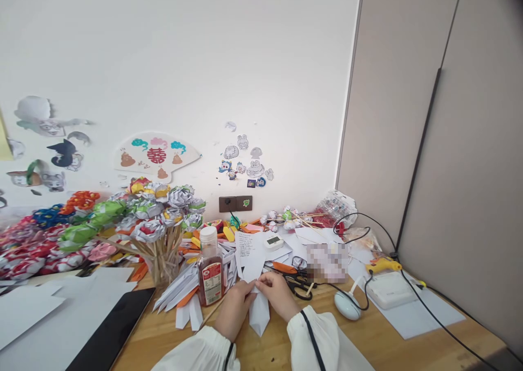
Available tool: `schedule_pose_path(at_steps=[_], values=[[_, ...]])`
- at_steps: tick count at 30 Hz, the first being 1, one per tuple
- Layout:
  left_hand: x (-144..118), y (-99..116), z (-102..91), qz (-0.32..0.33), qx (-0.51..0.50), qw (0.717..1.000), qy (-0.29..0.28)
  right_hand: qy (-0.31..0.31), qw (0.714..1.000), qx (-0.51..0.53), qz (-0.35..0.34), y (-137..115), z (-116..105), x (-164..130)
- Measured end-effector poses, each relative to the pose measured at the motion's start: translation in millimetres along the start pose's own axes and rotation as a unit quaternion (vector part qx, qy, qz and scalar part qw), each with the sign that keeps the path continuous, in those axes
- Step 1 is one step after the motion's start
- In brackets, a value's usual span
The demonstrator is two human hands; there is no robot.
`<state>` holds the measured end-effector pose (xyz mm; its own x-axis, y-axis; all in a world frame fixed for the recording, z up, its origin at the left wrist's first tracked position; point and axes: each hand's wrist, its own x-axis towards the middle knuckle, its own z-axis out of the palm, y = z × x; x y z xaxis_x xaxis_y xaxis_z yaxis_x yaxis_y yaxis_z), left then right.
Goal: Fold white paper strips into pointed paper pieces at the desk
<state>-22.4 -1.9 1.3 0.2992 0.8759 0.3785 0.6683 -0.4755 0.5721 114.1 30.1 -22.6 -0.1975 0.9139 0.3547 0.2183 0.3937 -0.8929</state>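
Note:
Over the wooden desk I have a folded strip of white paper (259,315), its pointed end toward me. My left hand (237,304) pinches it from the left side. From the right, the thumb and fingers of my right hand (278,292) close on the same paper, the fingertips of both hands nearly touching. Beyond them, a sheet with lines of writing (245,245) stands against the pile. Just left of my left hand is a bottle (211,273) with a white cap and red label. Black-handled scissors (301,290) lie to the right of my right hand.
Paper flowers on sticks (159,218) fill a holder at left, beside folded paper pieces (180,289). A black tablet-like slab (116,327) lies front left. At right are a small timer (273,241), a white mouse-shaped device (347,304), a yellow glue gun (383,265) and trailing cables.

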Motion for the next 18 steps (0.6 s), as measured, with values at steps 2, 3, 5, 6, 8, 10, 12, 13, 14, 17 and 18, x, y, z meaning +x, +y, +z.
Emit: schedule_pose_path(at_steps=[2,3,5,6,8,10,12,13,14,17,18], values=[[0,2,-0.9,-0.002,0.0,1.0,-0.002,0.003,1.0,-0.006,-0.001,1,0,0],[0,3,-1.4,-0.005,-0.005,1.0,-0.003,0.005,1.0,-0.009,-0.002,1,0,0],[0,5,-2.1,-0.015,-0.023,1.0,-0.003,0.011,1.0,-0.014,-0.003,1,0,0],[0,6,-2.2,-0.02,-0.032,0.999,-0.003,0.014,1.0,-0.016,-0.004,0,0,0],[0,7,-1.6,-0.032,-0.042,0.999,0.003,0.019,1.0,-0.022,-0.008,-1,-1,0],[0,7,0.3,-0.048,-0.049,0.997,0.018,0.026,0.999,-0.028,-0.012,-1,-1,0],[0,5,3.1,-0.069,-0.066,0.995,0.035,0.031,0.999,-0.033,-0.014,-2,-2,-1],[1,4,4.7,-0.079,-0.075,0.993,0.041,0.033,0.999,-0.034,-0.014,-3,-2,-1],[1,3,6.2,-0.086,-0.082,0.992,0.045,0.036,0.999,-0.036,-0.014,-4,-2,-1],[2,-2,9.3,-0.089,-0.09,0.991,0.044,0.035,0.998,-0.037,-0.023,-8,-2,-2],[3,-3,9.7,-0.088,-0.092,0.991,0.043,0.034,0.998,-0.038,-0.027,-10,-2,-3]])
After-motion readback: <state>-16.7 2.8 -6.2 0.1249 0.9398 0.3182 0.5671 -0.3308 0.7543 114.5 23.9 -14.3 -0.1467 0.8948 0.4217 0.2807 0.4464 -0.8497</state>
